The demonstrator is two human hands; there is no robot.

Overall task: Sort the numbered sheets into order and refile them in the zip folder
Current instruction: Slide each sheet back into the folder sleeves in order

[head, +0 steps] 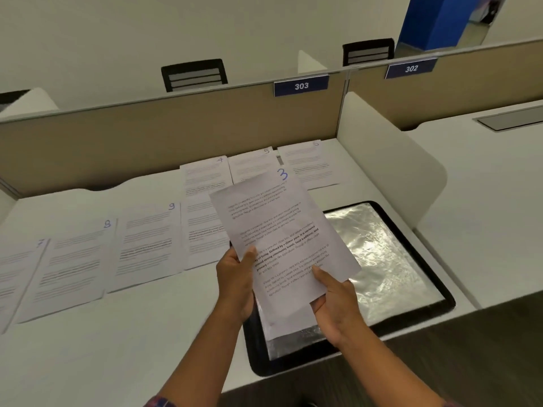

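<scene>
Currently, both hands hold one white printed sheet marked with a blue 3 (282, 230), raised clear of the white surface (147, 348) and tilted to the right. My left hand (235, 277) grips its left edge, thumb on the printed face and fingers behind. My right hand (335, 306) pinches the bottom edge, thumb on top.

Directly below the held sheet lies the shiny clear plastic zip folder with a black border (388, 259), flat at the right of the surface. A further white page (279, 324) rests at the folder's near left corner; whether it is inside or on top, I cannot tell.

Other numbered sheets lie flat in two rows. The far row, from the left, holds sheet 4 (205, 174), sheet 5 (251, 165) and sheet 6 (308, 165). The near row holds sheet 7 (17, 277), sheet 8 (73, 259) and sheet 9 (147, 239), then one sheet (202, 230) whose number the held sheet hides. A beige partition (147, 136) bearing a blue plate reading 303 (301, 86) backs the surface.
</scene>
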